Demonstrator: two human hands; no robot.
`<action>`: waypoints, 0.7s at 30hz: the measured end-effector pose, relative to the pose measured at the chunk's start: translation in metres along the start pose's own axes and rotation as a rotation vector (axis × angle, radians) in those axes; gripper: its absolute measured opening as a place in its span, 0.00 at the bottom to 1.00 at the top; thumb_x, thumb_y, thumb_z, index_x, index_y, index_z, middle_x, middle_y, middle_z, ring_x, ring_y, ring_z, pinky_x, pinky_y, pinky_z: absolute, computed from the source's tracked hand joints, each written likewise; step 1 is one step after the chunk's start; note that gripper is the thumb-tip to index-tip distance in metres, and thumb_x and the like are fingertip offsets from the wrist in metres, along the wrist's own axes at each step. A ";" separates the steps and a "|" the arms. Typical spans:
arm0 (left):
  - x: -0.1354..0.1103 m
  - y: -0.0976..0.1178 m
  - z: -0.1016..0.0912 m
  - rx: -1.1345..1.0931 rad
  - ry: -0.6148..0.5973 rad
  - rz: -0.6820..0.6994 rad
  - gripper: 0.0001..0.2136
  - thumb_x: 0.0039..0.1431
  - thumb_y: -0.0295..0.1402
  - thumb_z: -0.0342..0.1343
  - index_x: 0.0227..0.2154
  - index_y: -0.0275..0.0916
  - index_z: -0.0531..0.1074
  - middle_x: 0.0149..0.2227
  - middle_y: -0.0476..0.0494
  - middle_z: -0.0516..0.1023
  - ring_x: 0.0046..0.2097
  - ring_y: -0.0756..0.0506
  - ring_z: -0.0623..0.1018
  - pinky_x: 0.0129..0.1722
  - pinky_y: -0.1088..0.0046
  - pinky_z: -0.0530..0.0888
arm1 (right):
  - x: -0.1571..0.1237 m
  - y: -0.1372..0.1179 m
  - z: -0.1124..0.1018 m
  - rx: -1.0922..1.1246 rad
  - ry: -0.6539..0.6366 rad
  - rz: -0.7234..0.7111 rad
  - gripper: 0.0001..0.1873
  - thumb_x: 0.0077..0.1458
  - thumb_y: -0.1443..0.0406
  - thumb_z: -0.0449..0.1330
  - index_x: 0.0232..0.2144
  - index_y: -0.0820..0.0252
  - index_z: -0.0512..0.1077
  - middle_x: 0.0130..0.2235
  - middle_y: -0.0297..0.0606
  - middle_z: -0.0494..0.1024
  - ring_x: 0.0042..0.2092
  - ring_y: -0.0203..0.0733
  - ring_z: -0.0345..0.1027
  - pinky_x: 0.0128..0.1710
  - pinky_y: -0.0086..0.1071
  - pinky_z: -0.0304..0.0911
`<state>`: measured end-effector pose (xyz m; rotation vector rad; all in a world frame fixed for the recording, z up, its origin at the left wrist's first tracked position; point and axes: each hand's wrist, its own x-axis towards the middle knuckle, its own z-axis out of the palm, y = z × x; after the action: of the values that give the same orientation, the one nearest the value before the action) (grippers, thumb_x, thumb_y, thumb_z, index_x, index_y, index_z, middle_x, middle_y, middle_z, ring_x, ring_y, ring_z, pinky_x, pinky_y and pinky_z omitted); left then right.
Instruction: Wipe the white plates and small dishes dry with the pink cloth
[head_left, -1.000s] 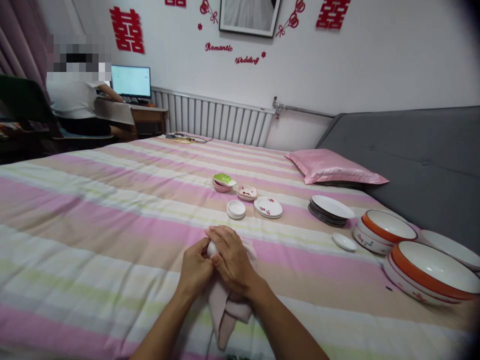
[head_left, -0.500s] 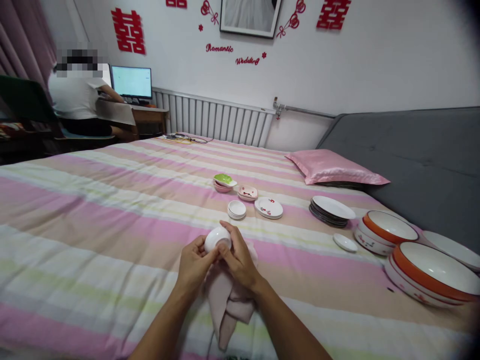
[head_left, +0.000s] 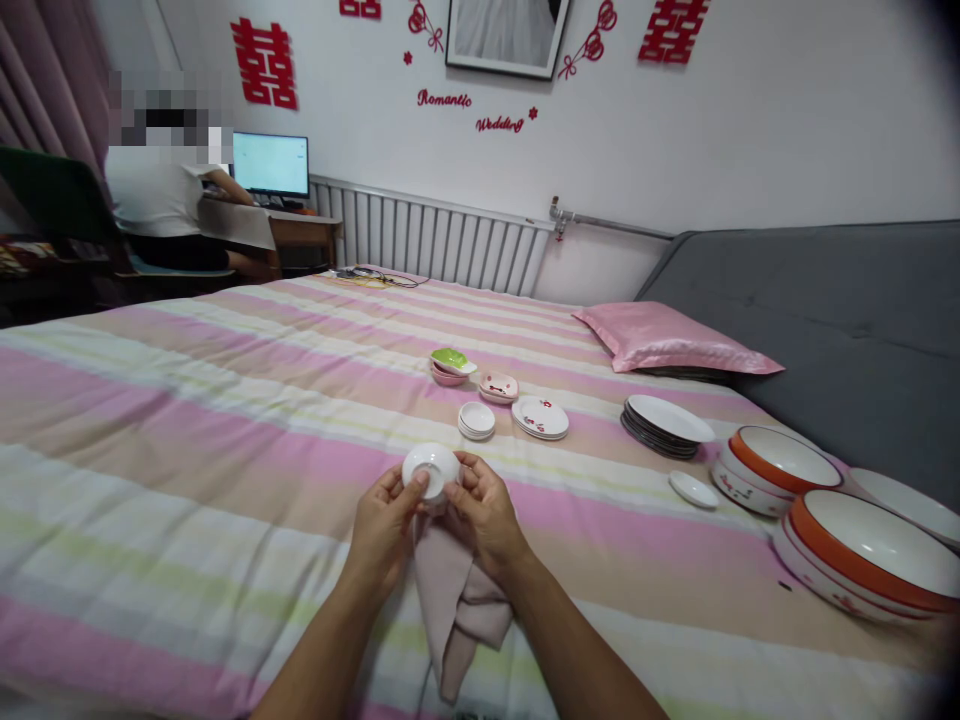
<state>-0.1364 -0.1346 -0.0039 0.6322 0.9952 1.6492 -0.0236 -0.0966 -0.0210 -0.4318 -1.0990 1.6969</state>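
Over the pink-striped bedspread, your left hand and right hand pinch the small white ceramic bowl by its rim, fingers closed on it, now raised base-up out of the dusty-pink cloth that covered it a second ago.

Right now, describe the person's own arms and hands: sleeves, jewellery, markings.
Left hand and right hand are bare: no gloves, rings or watch. Left forearm and right forearm are uncovered to the frame's edge, no sleeve, bracelet or marking in view.
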 end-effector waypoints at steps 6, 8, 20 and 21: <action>0.000 -0.003 0.001 0.070 0.028 0.010 0.22 0.43 0.34 0.64 0.43 0.34 0.70 0.38 0.41 0.76 0.32 0.51 0.75 0.32 0.78 0.71 | -0.001 0.002 -0.001 -0.163 0.043 -0.061 0.16 0.47 0.66 0.62 0.39 0.59 0.64 0.31 0.32 0.76 0.30 0.35 0.71 0.35 0.30 0.67; 0.000 -0.003 0.002 0.048 0.054 -0.024 0.24 0.42 0.33 0.64 0.45 0.35 0.70 0.38 0.41 0.77 0.33 0.50 0.76 0.34 0.76 0.72 | -0.003 0.003 0.001 -0.323 0.062 -0.128 0.13 0.49 0.67 0.60 0.39 0.59 0.65 0.31 0.33 0.76 0.32 0.36 0.71 0.35 0.31 0.67; -0.005 0.000 0.006 -0.260 -0.191 -0.117 0.08 0.51 0.25 0.57 0.36 0.36 0.72 0.34 0.47 0.75 0.33 0.52 0.75 0.33 0.79 0.73 | -0.010 0.002 0.001 -1.105 -0.054 -0.623 0.21 0.48 0.76 0.52 0.44 0.55 0.69 0.42 0.36 0.76 0.45 0.41 0.66 0.48 0.38 0.59; -0.005 0.001 0.007 -0.254 -0.180 -0.106 0.09 0.51 0.25 0.57 0.37 0.36 0.72 0.34 0.46 0.75 0.33 0.52 0.75 0.33 0.80 0.73 | -0.010 0.001 0.001 -1.106 -0.066 -0.628 0.22 0.47 0.76 0.51 0.44 0.55 0.68 0.43 0.36 0.75 0.46 0.41 0.65 0.48 0.38 0.59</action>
<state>-0.1300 -0.1370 0.0003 0.5368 0.6651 1.5627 -0.0212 -0.1064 -0.0236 -0.6083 -1.9246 0.4489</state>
